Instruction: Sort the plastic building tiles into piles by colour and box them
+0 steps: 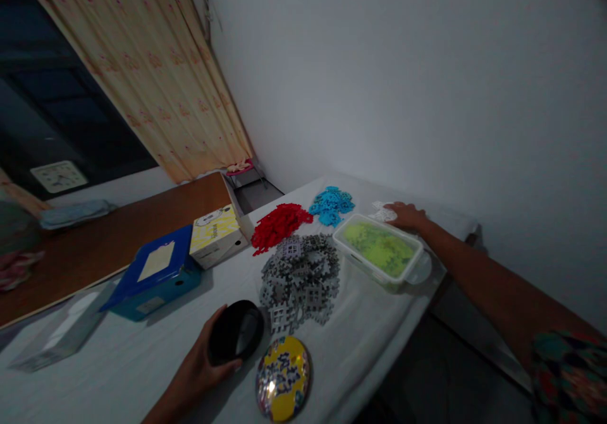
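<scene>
My left hand (pixel 205 362) is wrapped round a black round container (pixel 236 332) at the near edge of the white-covered table (pixel 137 354). My right hand (pixel 406 215) reaches to the far end and rests on a small pile of white puzzle pieces (pixel 382 211); its fingers look bent over them. Between the hands lie a heap of grey pieces (pixel 301 275), a red pile (pixel 279 224) and a blue pile (pixel 331 204). A clear tub (pixel 379 250) holds green pieces beside my right wrist.
A round yellow patterned lid (pixel 283 378) lies by the black container. A blue box (pixel 154 273), a yellow-and-white box (pixel 217 234) and a pale flat box (pixel 61 332) sit on the left. A brown desk (pixel 118 228), a curtain (pixel 156 76) and a grey wall (pixel 403 83) stand behind.
</scene>
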A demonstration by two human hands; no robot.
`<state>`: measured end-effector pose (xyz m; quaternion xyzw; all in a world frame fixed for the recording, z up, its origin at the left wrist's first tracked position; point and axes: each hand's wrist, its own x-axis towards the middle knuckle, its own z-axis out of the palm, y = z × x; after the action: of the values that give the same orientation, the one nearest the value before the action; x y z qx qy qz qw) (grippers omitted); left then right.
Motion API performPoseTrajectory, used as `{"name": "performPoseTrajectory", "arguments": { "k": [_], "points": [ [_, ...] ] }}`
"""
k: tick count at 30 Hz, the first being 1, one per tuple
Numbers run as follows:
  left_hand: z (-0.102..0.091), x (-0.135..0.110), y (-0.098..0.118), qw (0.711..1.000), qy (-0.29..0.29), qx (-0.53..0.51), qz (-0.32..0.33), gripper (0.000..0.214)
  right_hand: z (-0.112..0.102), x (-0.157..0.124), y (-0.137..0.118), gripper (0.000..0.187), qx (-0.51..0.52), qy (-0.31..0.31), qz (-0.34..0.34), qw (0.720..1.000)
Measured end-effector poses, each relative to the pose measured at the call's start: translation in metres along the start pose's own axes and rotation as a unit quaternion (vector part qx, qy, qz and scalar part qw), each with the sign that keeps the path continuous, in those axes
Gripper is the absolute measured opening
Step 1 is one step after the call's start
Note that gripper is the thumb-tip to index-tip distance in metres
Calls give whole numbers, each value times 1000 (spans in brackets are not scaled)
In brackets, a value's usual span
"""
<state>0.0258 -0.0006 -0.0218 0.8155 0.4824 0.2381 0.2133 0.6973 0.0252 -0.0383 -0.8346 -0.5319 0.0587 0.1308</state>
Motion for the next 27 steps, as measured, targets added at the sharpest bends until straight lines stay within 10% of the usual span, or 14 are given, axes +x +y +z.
{"name": "performPoseTrajectory", "arguments": {
  "k": [27],
  "points": [
    [4,-5,11,999,21,-39,-23,98,20,33,-2,50,79,108,-96,986]
  ]
}}
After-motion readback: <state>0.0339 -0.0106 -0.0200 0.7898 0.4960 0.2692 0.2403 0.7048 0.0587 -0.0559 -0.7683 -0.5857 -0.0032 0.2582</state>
